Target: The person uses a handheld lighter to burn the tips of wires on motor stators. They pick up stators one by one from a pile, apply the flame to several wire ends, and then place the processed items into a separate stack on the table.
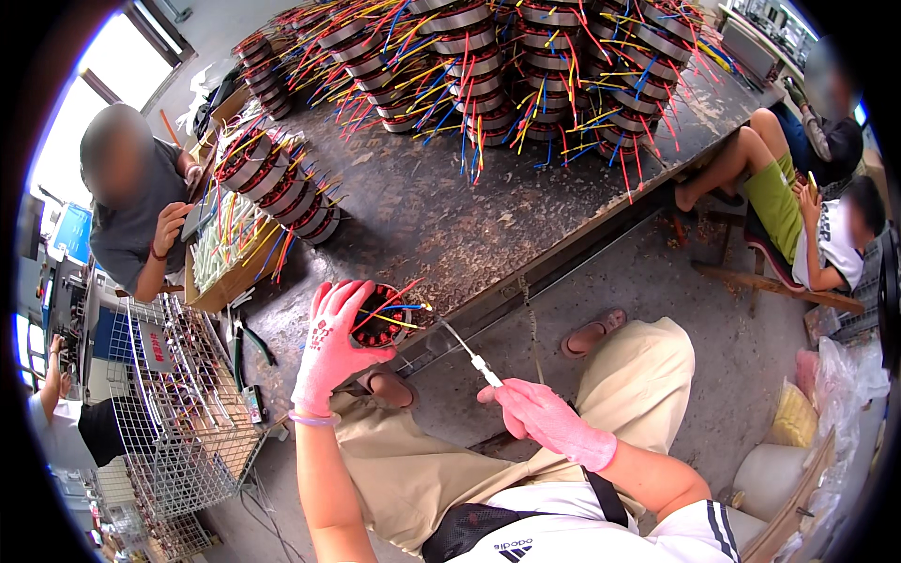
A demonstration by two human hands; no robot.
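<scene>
The left hand [328, 340] grasps a wired stator [377, 331] left of centre; the right hand [554, 422] grips a white-handled tool [485, 371]. Stacked stators [467, 44] crowd the upper frame.

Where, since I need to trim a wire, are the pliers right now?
In the head view, the pliers lie left of centre on the table, between the wire basket and the person's pink-gloved left hand, just below the cardboard box.

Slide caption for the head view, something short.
Gloved left hand against a wired ring; gloved right hand holding a white-handled tool.
</scene>
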